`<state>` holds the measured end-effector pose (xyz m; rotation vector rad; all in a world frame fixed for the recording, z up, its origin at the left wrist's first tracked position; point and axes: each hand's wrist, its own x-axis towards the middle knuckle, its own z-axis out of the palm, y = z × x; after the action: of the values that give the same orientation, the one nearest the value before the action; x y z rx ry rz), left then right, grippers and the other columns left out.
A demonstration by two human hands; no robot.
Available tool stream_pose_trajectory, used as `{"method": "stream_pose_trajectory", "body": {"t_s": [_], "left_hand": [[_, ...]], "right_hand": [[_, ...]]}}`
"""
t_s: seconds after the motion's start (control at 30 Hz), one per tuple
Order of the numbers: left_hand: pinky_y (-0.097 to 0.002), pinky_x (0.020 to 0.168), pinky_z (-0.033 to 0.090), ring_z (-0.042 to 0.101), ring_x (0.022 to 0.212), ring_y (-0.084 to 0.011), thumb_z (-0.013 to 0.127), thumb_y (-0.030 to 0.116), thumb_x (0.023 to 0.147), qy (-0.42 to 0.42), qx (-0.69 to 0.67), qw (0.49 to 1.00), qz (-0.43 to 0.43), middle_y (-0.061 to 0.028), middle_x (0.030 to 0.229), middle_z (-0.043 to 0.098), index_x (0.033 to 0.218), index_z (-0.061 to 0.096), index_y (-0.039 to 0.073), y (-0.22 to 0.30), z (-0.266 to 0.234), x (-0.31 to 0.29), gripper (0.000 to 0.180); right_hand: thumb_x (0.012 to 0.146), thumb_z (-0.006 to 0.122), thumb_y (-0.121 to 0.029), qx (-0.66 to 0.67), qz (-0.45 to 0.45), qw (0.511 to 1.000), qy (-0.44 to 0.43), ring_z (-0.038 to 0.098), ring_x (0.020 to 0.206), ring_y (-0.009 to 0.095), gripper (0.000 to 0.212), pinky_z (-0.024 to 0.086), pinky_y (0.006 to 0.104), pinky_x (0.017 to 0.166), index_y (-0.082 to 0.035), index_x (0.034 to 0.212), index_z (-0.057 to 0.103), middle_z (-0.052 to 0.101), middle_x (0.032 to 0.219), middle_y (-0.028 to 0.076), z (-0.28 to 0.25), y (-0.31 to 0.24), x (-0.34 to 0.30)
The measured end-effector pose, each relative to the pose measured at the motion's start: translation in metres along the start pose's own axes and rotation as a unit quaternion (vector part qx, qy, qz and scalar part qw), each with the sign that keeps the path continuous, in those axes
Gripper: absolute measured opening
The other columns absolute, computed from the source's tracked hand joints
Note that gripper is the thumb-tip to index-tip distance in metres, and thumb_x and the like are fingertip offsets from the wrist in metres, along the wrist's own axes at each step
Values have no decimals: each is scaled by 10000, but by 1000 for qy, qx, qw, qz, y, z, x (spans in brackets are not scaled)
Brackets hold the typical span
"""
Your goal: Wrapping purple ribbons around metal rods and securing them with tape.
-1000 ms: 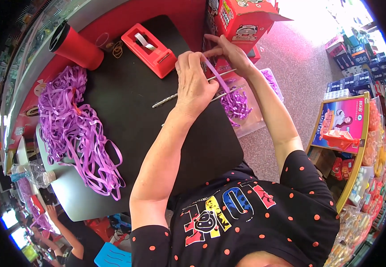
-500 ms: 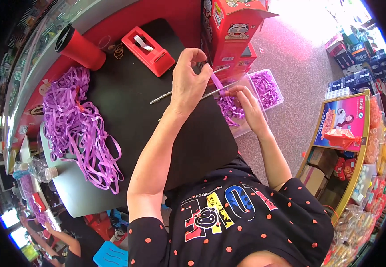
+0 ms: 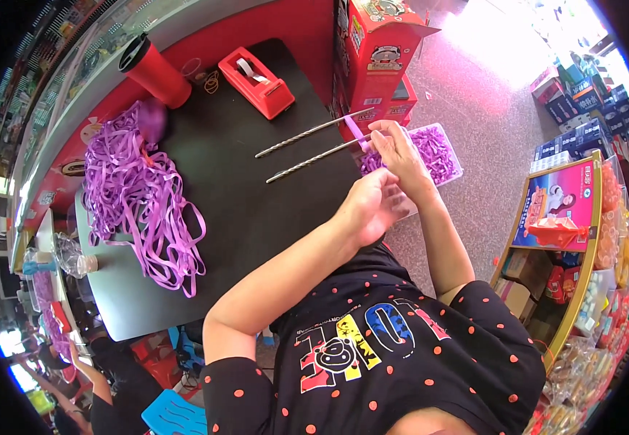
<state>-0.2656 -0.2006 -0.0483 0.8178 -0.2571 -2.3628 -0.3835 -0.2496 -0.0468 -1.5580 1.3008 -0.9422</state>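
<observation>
our left grip (image 3: 365,210) hangs loosely spread, with nothing visible in it; we cannot tell whether our right grip (image 3: 405,161) pinches the purple ribbon (image 3: 356,130), which spans the two metal rods (image 3: 300,137). we would do best keeping it flat and evenly taut.

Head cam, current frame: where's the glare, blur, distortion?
Head view: glare washes out the floor at upper right; the left hand is smeared at the fingers, likely motion; the rods look crisp; the counter edge bows, likely lens distortion; the corners go black.
</observation>
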Motion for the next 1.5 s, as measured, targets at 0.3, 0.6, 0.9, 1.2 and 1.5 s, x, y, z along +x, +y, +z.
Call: {"method": "stream_pose_trajectory", "body": {"t_s": [0.3, 0.6, 0.9, 1.2, 1.5], "left_hand": [[-401, 990, 340, 452, 1104, -212, 450, 331, 921, -76, -229, 943, 228, -27, 1201, 487, 1163, 492, 133, 5, 2, 31, 316], [-452, 1130, -58, -137, 1447, -182, 404, 627, 890, -72, -133, 958, 242, -34, 1586, -120, 1509, -61, 138, -8, -3, 31, 916], [-451, 1138, 0, -48, 1453, -221, 492, 590, 869, -84, -170, 949, 253, -30, 1588, -39, 1508, 3, 221, -12, 2, 37, 885], [-475, 1129, -39, -72, 1449, -246, 537, 572, 853, -28, -165, 954, 248, -39, 1582, -36, 1505, -15, 270, -8, 11, 30, 906], [-484, 1129, -21, -86, 1449, -261, 532, 568, 854, -41, -161, 953, 251, -62, 1581, -50, 1502, -23, 264, -9, 6, 34, 906]], "right_hand": [[1006, 458, -265, 10, -18, 999, 45, 595, 838, 97, 269, 447, 235, 659, -48, 1127, 559, 594, 959, 32, 0, 8, 4], [941, 570, -167, -134, -114, 982, 68, 628, 830, 137, 201, 478, 263, 768, -5, 1034, 645, 675, 920, 89, 3, -45, 30], [906, 607, -258, -88, -132, 982, -101, 583, 724, 98, 274, 449, 240, 669, -8, 951, 710, 674, 769, 8, 71, -80, 160], [809, 726, -316, -10, 118, 971, -209, 367, 535, 29, 238, 246, 208, 490, -84, 764, 709, 611, 685, -52, 84, -91, 184], [775, 747, -250, 60, 133, 965, -218, 358, 524, 25, 170, 220, 207, 461, -101, 723, 686, 598, 663, -46, 83, -88, 183]]}}
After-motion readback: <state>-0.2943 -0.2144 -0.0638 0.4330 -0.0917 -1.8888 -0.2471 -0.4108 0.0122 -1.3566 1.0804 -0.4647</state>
